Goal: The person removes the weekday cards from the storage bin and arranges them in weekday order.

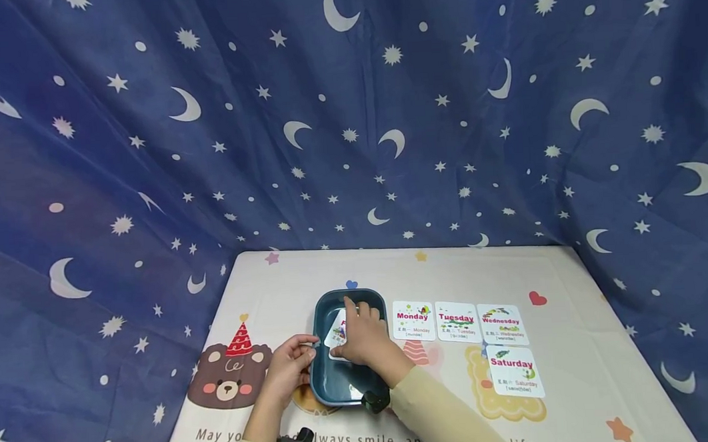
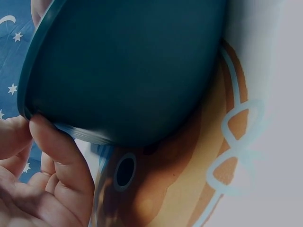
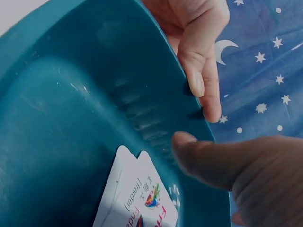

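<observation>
Fri card (image 3: 150, 194) in tray (image 1: 335, 384) — under R hand (image 1: 366, 335), near L hand (image 1: 291, 366)

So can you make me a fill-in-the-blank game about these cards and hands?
1. The middle card, between the Monday card and the Wednesday card, says ____.
2. In the head view, the lower card, just below the Wednesday card, says ____.
3. The hand inside the tray is the person's ____ hand.
4. In the right wrist view, the top card in the tray names the day ____.

Missing words: Tuesday; Saturday; right; Friday.
</observation>
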The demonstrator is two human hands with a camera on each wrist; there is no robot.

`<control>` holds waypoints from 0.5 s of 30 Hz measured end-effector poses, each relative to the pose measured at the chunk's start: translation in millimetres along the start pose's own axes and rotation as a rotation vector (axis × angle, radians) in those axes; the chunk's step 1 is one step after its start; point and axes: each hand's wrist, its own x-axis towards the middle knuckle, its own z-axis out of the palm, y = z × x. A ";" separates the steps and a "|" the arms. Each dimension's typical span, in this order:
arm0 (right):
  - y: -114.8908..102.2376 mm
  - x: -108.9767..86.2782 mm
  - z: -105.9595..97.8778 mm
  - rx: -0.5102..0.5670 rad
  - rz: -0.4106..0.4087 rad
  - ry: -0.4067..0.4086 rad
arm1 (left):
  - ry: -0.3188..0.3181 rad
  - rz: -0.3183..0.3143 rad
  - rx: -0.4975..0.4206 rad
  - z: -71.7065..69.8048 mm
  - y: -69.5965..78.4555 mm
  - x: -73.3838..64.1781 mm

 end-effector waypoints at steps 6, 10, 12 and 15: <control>-1.4 1.8 5.0 -0.028 0.025 -0.017 | -0.002 0.005 -0.005 0.0 0.1 -0.2; -0.6 5.0 8.5 -0.054 0.039 -0.015 | 0.000 0.006 -0.007 0.1 0.3 0.6; -0.3 6.7 10.4 -0.062 0.048 -0.026 | -0.002 0.008 -0.009 0.2 0.0 1.0; 0.0 8.7 13.0 -0.073 0.061 -0.041 | -0.003 0.005 -0.018 0.1 -0.7 1.7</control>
